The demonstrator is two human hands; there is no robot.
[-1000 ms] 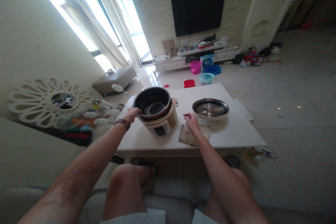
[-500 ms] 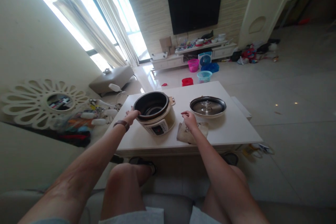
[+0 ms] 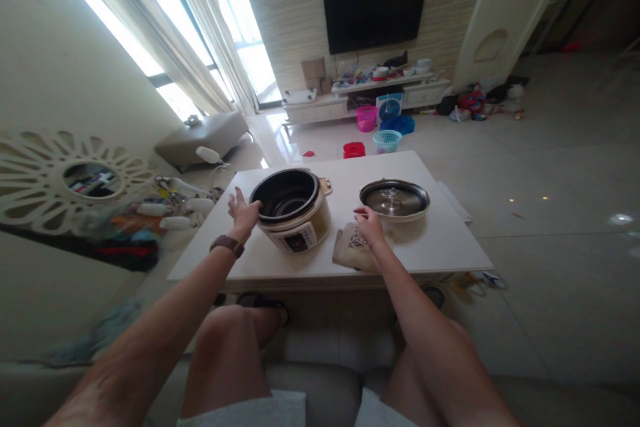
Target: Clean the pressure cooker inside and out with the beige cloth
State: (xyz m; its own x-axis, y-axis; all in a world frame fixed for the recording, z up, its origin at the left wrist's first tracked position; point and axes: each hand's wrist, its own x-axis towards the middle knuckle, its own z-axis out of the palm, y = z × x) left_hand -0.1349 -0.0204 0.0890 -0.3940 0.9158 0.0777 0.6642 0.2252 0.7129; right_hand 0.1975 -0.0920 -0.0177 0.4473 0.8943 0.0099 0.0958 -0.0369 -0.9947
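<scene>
A pressure cooker (image 3: 300, 233) with a dark inner pot (image 3: 285, 197) stands uncovered on the white table (image 3: 280, 268). At its left rim is my left hand (image 3: 243, 212), fingers spread, the thumb by the pot's edge; I cannot tell whether it touches. To the right lies the cooker's round lid (image 3: 415, 203), upturned with its metal inner side showing. My right hand (image 3: 369, 223) is between cooker and lid, above a folded beige cloth (image 3: 349, 248) with dark lettering. Its fingers are bent near the lid's left edge, thumb and forefinger close together, and whatever may be between them is too small to see.
Beyond the table, a red basket (image 3: 354, 149), a light-blue basket (image 3: 387, 141) and a pink basket (image 3: 367, 119) stand on the floor. A low cabinet (image 3: 320, 111) runs beneath the television (image 3: 376, 1). A round framed mirror (image 3: 91, 179) is at left.
My left hand has loosened from the pot's rim, its fingers now lifted and spread. My right hand has shifted slightly toward the lid. The view has tilted a little.
</scene>
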